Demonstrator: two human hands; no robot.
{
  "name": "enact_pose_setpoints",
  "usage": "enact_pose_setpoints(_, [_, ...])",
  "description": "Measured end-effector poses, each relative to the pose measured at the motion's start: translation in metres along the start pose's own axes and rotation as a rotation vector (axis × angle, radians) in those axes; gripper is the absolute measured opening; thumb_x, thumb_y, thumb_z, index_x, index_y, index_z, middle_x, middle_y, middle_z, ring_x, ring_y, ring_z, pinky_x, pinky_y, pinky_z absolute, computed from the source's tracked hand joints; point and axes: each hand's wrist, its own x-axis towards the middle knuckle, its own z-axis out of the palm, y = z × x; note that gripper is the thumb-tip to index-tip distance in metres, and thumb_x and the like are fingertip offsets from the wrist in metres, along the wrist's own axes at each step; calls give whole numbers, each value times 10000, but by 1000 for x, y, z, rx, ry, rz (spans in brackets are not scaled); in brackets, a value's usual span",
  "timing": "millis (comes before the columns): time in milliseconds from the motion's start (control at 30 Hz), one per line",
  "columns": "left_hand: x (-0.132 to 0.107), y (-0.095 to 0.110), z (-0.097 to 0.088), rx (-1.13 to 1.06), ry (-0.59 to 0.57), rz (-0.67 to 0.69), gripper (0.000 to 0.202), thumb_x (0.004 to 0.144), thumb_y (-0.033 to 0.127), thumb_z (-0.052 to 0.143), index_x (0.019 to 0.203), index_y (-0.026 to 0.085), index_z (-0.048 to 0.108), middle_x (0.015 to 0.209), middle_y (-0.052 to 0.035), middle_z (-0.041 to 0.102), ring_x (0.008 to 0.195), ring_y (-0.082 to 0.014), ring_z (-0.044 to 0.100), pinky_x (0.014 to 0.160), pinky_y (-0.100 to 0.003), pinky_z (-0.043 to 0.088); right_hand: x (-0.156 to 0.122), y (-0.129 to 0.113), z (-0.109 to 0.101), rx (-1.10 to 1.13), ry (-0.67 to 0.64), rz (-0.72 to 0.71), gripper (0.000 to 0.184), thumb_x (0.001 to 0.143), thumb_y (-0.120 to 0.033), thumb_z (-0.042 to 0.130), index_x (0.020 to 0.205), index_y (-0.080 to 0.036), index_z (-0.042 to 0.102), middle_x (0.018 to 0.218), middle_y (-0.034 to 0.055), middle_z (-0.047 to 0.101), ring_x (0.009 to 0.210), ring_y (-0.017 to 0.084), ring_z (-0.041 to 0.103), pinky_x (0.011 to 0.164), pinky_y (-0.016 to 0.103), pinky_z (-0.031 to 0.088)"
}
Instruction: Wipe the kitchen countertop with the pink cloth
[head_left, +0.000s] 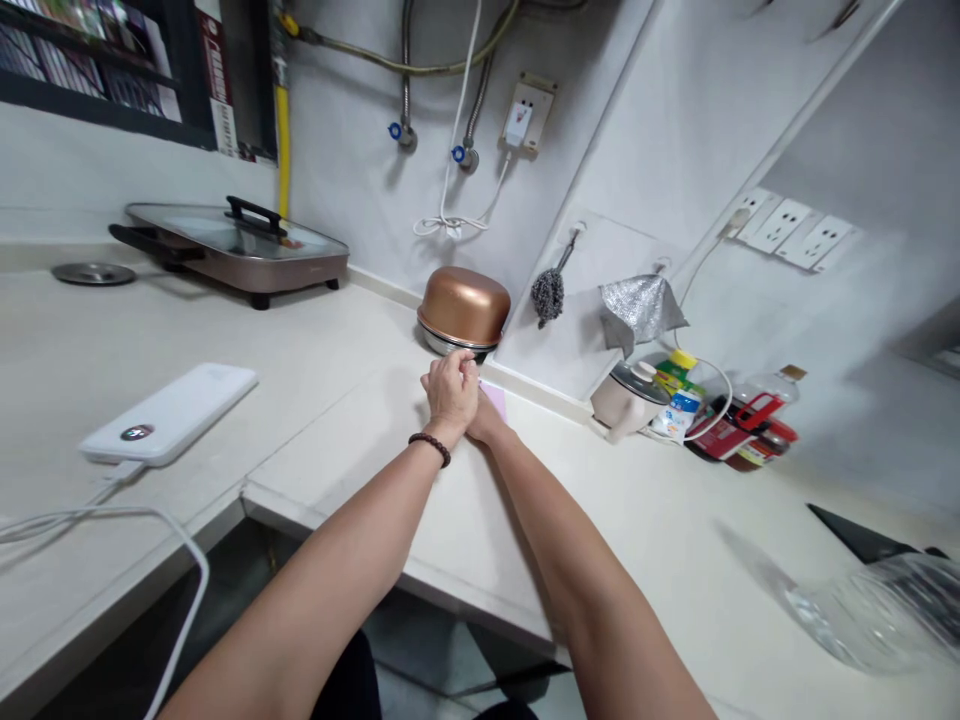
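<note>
The left hand (451, 388) is above the counter (337, 370), its fingers curled in toward the palm with little gap showing; whether they have hold of anything, I cannot tell; a dark beaded bracelet (430, 447) rings that wrist. The right hand (486, 415) lies close against it on the right, mostly hidden behind it; how far its fingers are open, and what they hold, cannot be told. A pink sheet (496, 400) shows just beside the right hand, at its far right side, partly covered; just beyond the hands, by the wall, sits a copper-coloured pot (465, 305), rounded side up over a silvery rim; the left fingertips overlap its lower edge in this view, and contact is unclear.

On the left, near, lies a white power bank (169, 415) with a white cable (187, 540) plugged in; farther left stands a wide electric pan (274, 274) under its glass lid (202, 228). A scrubber (547, 298) and a silvery cloth (641, 310) hang on the wall to the right of the pot; below the cloth stands a small cooker (626, 398), with jars (769, 440) farther right; a clear container (862, 610) lies blurred at the near right.
</note>
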Motion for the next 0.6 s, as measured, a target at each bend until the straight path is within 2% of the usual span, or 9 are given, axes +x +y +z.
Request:
enact_pose_setpoints(100, [3,-6,0,32,-41,-27,220,965,255,472,1086,262,655,1103,-51,724,1101,-256,580,963,-400,361,-32,26,-10,-52,-51,114,537,1037,-356,238,1536,-249,403,1629,55,312,1509,261,214,1217,525,127])
enact_pose_setpoints(167, [4,-9,1,43,-54,-39,216,968,258,466,1071,260,656,1104,-54,722,1101,-256,579,958,-399,360,-57,48,-18,-95,-92,232,544,1044,-410,174,1559,-337,331,1655,21,244,1524,298,165,1177,651,88])
enact_pose_setpoints(233, [4,-11,2,45,-51,-44,215,969,266,464,1059,257,659,1083,-55,723,1088,-251,582,950,-392,363,-84,73,-26,-144,-137,356,543,1042,-462,127,1570,-417,245,1669,-27,187,1532,301,130,1150,705,64])
enact_pose_setpoints(367, [6,-13,3,31,-51,-42,239,961,275,455,1015,240,685,1047,-54,736,1039,-239,601,906,-355,379,-149,129,-37,-225,-154,514,547,1038,-471,95,1578,-435,176,1675,-57,149,1537,258,120,1177,643,129])
enact_pose_setpoints(467, [8,-13,1,6,-146,-63,343,978,334,407,879,215,713,945,-64,749,922,-224,632,770,-304,395,-197,167,-43,-247,-111,624,554,1034,-471,96,1580,-428,181,1672,-55,169,1532,251,156,1177,609,192])
enact_pose_setpoints(600, [8,-9,-3,20,-227,-115,478,987,438,365,763,208,720,790,-69,734,790,-215,640,629,-294,340,-232,192,-52,-274,-77,739,561,1027,-457,107,1578,-420,207,1661,-40,215,1518,265,215,1166,604,238])
